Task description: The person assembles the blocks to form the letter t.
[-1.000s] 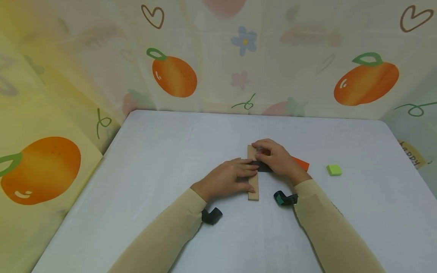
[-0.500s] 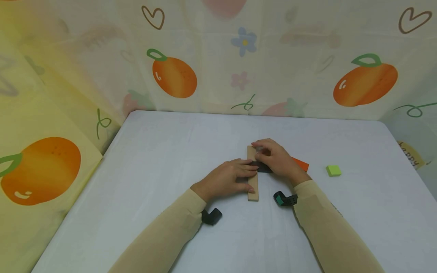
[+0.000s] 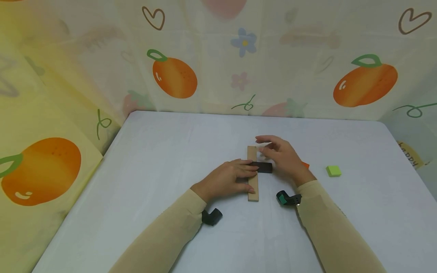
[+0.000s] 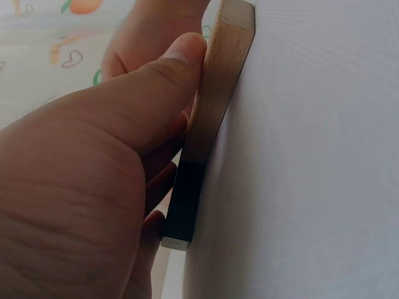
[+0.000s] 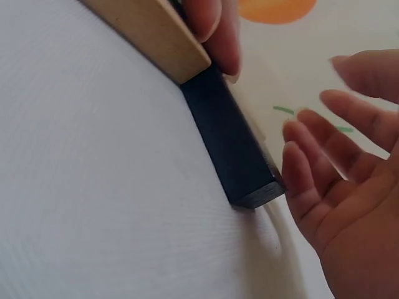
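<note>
In the head view, pale wooden strip pieces (image 3: pixel 252 185) stand in a line running away from me on the white table. A black bar (image 3: pixel 264 167) lies crosswise to them, its right half showing. My left hand (image 3: pixel 227 178) rests over the bar's left part, thumb on the near wood and fingers on the black. Whether the wood is one piece or two under the fingers is hidden. To the right of the far wood hovers my right hand (image 3: pixel 281 155), thumb and forefinger apart, holding nothing. The right wrist view shows its loosely bent fingers (image 5: pixel 355 149) beside the bar's end.
An orange piece (image 3: pixel 306 165) peeks out behind my right wrist. Farther right lies a lime-green block (image 3: pixel 334 171). The white table (image 3: pixel 164 151) ends at a hanging cloth (image 3: pixel 211 76) printed with fruit, at the back and left.
My right hand has let go of the far wood and drawn slightly up and right, uncovering more of the black bar and covering most of the orange piece. The left hand stays put.
</note>
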Motion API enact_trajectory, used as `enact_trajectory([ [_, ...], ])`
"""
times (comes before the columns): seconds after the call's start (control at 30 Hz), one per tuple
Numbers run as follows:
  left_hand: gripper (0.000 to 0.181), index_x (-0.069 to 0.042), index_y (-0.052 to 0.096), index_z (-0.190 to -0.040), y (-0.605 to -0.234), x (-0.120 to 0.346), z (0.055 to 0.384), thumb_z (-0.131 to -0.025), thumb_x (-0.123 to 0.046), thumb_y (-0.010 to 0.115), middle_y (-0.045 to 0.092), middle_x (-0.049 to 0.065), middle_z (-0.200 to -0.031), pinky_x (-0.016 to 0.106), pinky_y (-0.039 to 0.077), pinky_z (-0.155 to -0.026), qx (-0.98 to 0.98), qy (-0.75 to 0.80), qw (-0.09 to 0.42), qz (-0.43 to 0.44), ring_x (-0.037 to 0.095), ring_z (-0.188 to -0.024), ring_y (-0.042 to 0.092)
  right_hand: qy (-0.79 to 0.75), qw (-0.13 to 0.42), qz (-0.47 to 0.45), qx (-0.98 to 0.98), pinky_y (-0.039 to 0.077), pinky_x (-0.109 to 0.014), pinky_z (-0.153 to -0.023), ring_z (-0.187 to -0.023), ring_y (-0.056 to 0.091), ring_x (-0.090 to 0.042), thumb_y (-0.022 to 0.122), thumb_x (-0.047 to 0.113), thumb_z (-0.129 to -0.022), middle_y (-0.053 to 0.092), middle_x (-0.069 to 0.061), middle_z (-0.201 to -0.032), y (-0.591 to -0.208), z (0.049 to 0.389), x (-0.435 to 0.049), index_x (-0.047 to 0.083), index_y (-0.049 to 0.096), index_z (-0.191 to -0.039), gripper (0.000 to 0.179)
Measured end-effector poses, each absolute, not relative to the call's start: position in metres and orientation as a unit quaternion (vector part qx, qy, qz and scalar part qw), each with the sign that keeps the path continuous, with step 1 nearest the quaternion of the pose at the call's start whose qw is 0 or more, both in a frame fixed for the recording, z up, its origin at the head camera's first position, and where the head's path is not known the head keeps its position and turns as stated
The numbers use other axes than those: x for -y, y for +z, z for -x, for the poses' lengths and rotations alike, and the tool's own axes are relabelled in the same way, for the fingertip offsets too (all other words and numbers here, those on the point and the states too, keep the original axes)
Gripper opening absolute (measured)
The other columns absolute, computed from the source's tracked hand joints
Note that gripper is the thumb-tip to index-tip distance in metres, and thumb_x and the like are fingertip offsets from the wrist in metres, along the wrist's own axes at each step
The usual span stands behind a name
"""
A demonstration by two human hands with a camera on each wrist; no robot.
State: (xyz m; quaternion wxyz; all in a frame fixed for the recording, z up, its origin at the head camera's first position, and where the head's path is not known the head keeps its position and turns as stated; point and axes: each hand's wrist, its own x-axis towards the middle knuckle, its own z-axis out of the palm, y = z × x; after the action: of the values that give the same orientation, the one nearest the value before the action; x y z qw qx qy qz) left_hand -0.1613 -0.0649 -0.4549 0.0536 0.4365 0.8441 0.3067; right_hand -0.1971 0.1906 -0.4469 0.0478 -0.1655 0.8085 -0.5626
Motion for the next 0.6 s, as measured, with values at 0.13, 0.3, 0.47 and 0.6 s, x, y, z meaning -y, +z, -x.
enact_trajectory([
  [0.13,0.062,-0.008,0.072,-0.144,-0.455,0.065,0.161,-0.093,-0.039,0.09,0.069,0.0,-0.144,0.032,0.035,-0.122,-0.846,0.307,0.056,-0.433,0.016,-0.152,0.045,-0.62,0.051,0.157,-0.767,0.057,-0.036,-0.093,-0.113,0.065,-0.037,0.065,0.02,-0.112,0.064,-0.021,-0.143,-0.445,0.197,-0.193,0.001,0.06,-0.152,0.045],
  [0.3,0.062,-0.009,0.072,-0.144,-0.454,0.065,0.16,-0.094,-0.04,0.089,0.068,0.0,-0.145,0.033,0.035,-0.122,-0.848,0.305,0.061,-0.43,0.015,-0.152,0.044,-0.657,0.05,0.146,-0.738,0.056,-0.035,-0.1,-0.125,0.062,-0.035,0.053,0.045,-0.116,0.062,-0.02,-0.145,-0.439,0.194,-0.195,0.005,0.059,-0.154,0.055],
  [0.47,0.061,-0.008,0.072,-0.144,-0.453,0.065,0.16,-0.094,-0.04,0.089,0.066,-0.001,-0.148,0.032,0.034,-0.123,-0.848,0.303,0.063,-0.43,0.015,-0.153,0.044,-0.717,0.057,0.156,-0.677,0.052,-0.04,-0.106,-0.135,0.055,-0.042,0.038,0.057,-0.117,0.056,-0.029,-0.149,-0.434,0.193,-0.199,0.005,0.056,-0.156,0.067],
  [0.6,0.061,-0.008,0.073,-0.143,-0.452,0.065,0.159,-0.094,-0.039,0.089,0.066,0.0,-0.148,0.031,0.033,-0.123,-0.846,0.308,0.059,-0.431,0.016,-0.152,0.044,-0.756,0.045,0.156,-0.634,0.05,-0.046,-0.106,-0.136,0.052,-0.048,0.036,0.065,-0.114,0.057,-0.031,-0.148,-0.43,0.195,-0.201,0.004,0.058,-0.153,0.077],
])
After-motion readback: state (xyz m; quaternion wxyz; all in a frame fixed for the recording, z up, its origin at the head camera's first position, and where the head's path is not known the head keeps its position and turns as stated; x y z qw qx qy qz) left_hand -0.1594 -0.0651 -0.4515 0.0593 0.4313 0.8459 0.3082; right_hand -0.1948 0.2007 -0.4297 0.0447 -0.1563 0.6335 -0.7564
